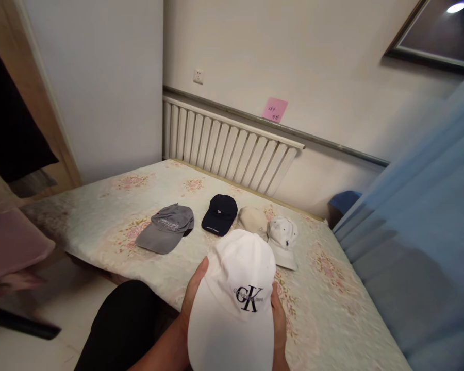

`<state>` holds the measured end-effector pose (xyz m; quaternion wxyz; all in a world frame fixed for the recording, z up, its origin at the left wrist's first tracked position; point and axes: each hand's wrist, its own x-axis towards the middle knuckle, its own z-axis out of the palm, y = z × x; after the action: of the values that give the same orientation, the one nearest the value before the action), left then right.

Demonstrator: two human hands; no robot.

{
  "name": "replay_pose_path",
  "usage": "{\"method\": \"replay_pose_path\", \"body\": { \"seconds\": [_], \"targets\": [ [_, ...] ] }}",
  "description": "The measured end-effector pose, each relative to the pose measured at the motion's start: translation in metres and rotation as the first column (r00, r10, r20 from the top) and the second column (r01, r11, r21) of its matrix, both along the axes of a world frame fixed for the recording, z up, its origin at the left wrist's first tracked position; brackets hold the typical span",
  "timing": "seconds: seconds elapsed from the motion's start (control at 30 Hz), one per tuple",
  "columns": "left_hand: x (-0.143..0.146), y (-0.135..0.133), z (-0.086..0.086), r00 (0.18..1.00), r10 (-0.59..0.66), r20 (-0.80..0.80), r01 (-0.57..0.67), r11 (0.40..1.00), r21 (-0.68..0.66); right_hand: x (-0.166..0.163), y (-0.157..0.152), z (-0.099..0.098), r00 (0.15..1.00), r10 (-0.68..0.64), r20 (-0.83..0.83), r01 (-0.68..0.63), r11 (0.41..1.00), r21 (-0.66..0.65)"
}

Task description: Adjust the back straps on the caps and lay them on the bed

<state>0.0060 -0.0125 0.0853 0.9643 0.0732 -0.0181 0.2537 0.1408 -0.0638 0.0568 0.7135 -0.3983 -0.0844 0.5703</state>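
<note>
- One black cloth (15,113) hangs at your far left, with a pink cloth (15,247) below it.
- Your leg (119,330), in black, is at the near side of the bed (96,226), which has a floral cover.
- The grey cap (166,228) lies on the bed, its brim pointing toward you and left.
- Your left hand (192,296) holds the white cap by its left side. The thumb presses along the crown; the other fingers are hidden behind the cap.
- The navy cap (219,214) lies on the bed beyond your hands, brim toward you, well apart from the grey one.
- The white cap (232,293) is between your two hands, in front of the bed, logo facing you and brim pointing down.
- The beige cap (251,219) lies on the bed, partly hidden by the white one.
- Your right hand (280,319) clasps the white cap's right side, fingers bent against it, their tips hard to make out.
- The cream cap (283,239), with a small dark emblem, lies just beside the beige one; you cannot tell whether they touch.
- The blue curtain (421,232) hangs at your far right, alongside the bed.
</note>
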Motion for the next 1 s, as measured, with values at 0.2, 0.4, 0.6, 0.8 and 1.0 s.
{"method": "replay_pose_path", "body": {
  "seconds": [0.2, 0.4, 0.6, 0.8, 1.0],
  "targets": [
    [-0.002, 0.006, -0.004, 1.000, -0.017, 0.001, 0.017, 1.000, 0.015, -0.004, -0.002, 0.004, 0.998, 0.052, -0.029, -0.052, 0.999, -0.004],
    [0.001, 0.010, -0.005, 0.997, -0.036, -0.074, 0.035, 0.999, -0.017, 0.000, -0.004, 0.004, 0.996, -0.074, 0.047, 0.075, 0.997, -0.023],
    [0.002, 0.014, -0.006, 0.993, -0.073, -0.095, 0.070, 0.997, -0.039, 0.009, -0.009, -0.002, 0.976, -0.187, 0.107, 0.189, 0.982, -0.008],
    [0.006, 0.014, -0.002, 0.994, -0.069, -0.090, 0.070, 0.998, 0.002, 0.009, -0.005, -0.005, 0.976, -0.168, 0.138, 0.169, 0.986, -0.001],
    [0.001, 0.017, -0.006, 0.987, -0.119, -0.108, 0.120, 0.993, 0.001, 0.011, -0.003, -0.001, 0.983, -0.041, 0.180, 0.042, 0.999, -0.004]
  ]
}}
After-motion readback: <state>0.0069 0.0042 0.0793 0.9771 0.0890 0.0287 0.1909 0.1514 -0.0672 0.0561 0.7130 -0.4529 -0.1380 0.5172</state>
